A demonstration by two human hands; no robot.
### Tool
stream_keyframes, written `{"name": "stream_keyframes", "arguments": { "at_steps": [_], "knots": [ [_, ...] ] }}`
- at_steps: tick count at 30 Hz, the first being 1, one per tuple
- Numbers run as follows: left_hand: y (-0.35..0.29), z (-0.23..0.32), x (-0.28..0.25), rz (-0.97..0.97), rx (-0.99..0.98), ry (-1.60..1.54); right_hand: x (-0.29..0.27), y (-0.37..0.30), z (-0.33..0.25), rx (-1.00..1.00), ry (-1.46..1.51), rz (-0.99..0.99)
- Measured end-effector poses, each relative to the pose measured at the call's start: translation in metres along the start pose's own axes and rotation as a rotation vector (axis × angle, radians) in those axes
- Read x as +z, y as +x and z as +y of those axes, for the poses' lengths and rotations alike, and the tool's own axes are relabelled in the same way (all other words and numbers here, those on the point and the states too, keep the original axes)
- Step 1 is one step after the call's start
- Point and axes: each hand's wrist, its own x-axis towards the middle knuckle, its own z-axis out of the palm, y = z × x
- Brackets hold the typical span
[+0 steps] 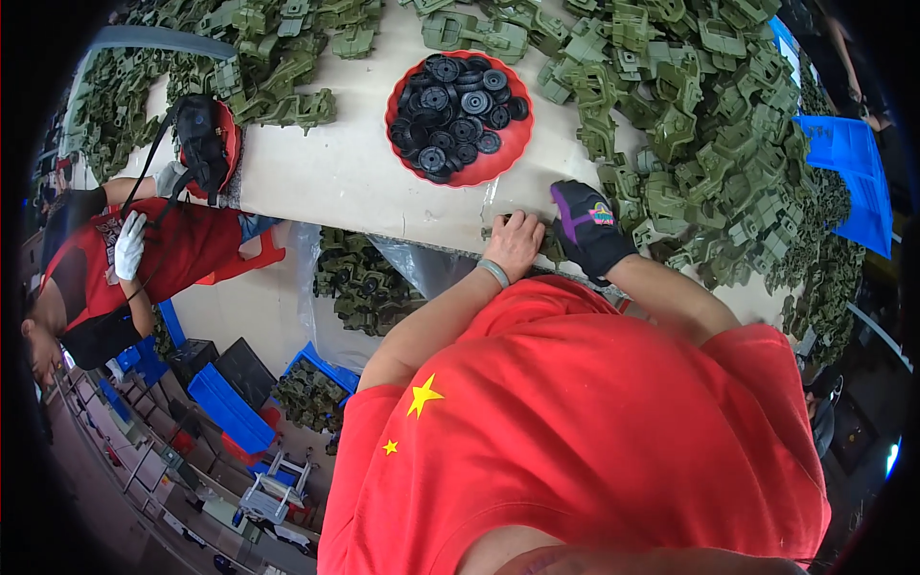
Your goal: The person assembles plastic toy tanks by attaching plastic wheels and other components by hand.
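Observation:
At the near edge of the table, my bare left hand (pixel 515 241) rests with its fingers curled around an olive-green plastic part (pixel 553 249). Only a bit of that part shows between my hands. My right hand (pixel 586 228), in a black and purple glove, is closed against the part's other side; its fingertips are hidden. A silvery band circles my left wrist. Just beyond my hands stands a red scalloped bowl (pixel 516 158) heaped with black toy wheels (pixel 460 120).
Large heaps of green plastic vehicle parts (pixel 690 144) cover the right side, with another heap (pixel 259 57) at the far left. A co-worker in white gloves (pixel 129 247) handles a black strapped bag (pixel 201 144) there. Blue bins (pixel 230 407) stand below left.

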Motion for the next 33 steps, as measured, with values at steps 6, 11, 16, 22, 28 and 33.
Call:
{"name": "stream_keyframes", "arguments": {
  "at_steps": [6,11,16,22,28,33],
  "knots": [
    [0.0,-0.001,-0.002,0.105,0.027,-0.002,0.002,0.011,0.003,-0.285,-0.116,-0.187],
    [-0.001,-0.001,-0.002,0.086,0.023,-0.004,-0.003,0.005,-0.006,-0.087,-0.092,-0.112],
    [0.003,0.001,-0.001,0.138,0.017,-0.037,0.006,0.016,0.014,-0.316,-0.171,-0.277],
    [0.004,0.001,-0.005,0.091,-0.005,-0.065,0.014,0.0,0.012,0.064,0.033,0.013],
    [-0.023,-0.004,-0.028,0.084,-0.141,-0.098,0.015,0.005,0.006,0.192,0.403,0.133],
    [-0.114,-0.042,-0.06,0.099,-0.663,-1.361,-0.002,-0.023,-0.019,0.339,0.827,0.147]
  ]
}}
